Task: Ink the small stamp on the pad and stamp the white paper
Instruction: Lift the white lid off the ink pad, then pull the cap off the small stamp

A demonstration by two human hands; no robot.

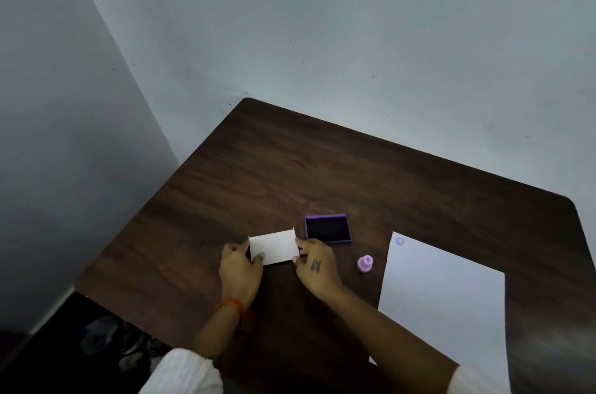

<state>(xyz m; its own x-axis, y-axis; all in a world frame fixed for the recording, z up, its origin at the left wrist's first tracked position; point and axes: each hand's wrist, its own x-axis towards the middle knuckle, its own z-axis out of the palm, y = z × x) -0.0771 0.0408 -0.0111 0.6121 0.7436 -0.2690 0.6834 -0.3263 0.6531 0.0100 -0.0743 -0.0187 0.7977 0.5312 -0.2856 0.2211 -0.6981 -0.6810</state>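
Observation:
A purple ink pad lies open on the dark wooden table, its dark inked face up. Just left of it, my left hand and my right hand hold a small white lid by its two ends, just above or on the table. A small pink stamp stands upright to the right of my right hand, untouched. The white paper lies at the right and bears one round purple print in its far corner.
Pale walls meet in a corner behind the table. The table's left edge runs close beside my left forearm, with dark floor and some dim items below it.

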